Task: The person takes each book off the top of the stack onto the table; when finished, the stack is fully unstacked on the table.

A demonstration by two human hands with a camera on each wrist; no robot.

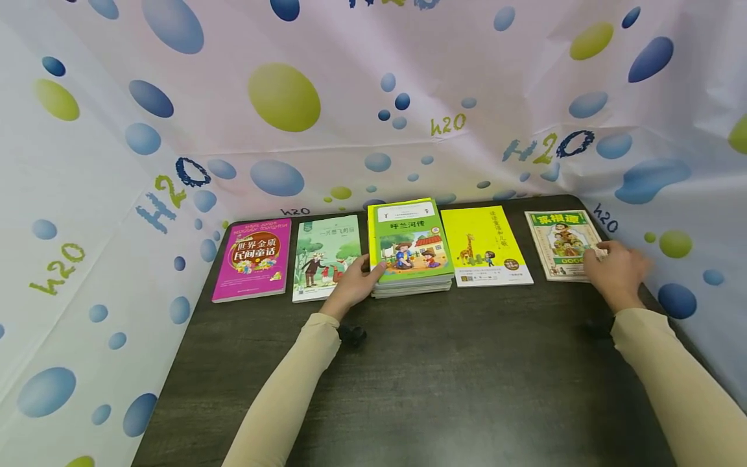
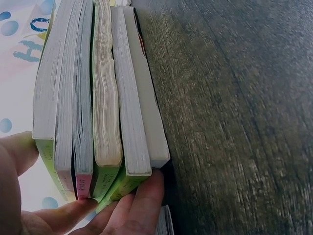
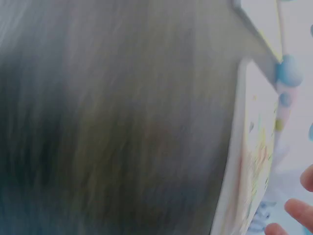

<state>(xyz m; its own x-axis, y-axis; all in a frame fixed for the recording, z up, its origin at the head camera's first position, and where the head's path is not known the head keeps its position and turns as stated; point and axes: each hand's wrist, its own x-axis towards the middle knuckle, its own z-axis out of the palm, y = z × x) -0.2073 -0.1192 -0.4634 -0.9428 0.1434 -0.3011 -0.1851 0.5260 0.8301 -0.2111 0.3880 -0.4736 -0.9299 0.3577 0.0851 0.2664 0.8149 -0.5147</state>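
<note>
A stack of several books [image 1: 411,227] lies at the far middle of the dark table, a green storybook with a farmyard picture on top. My left hand [image 1: 352,284] grips the stack's left side, thumb on the top cover. In the left wrist view its fingers [image 2: 142,203] lie along the spines of the lower books. At the far right lies a cream book with a green-banded cover [image 1: 559,240]. Over its right edge hovers my right hand [image 1: 620,272], blurred in the head view. The right wrist view shows its fingertips [image 3: 299,213] apart from the book, holding nothing.
Left of the stack lie a pale green book [image 1: 309,256] and a magenta book [image 1: 253,285]. A yellow book [image 1: 475,243] sits just right of it. Patterned sheeting [image 1: 350,84] rises behind the dark table [image 1: 443,376] and at both sides.
</note>
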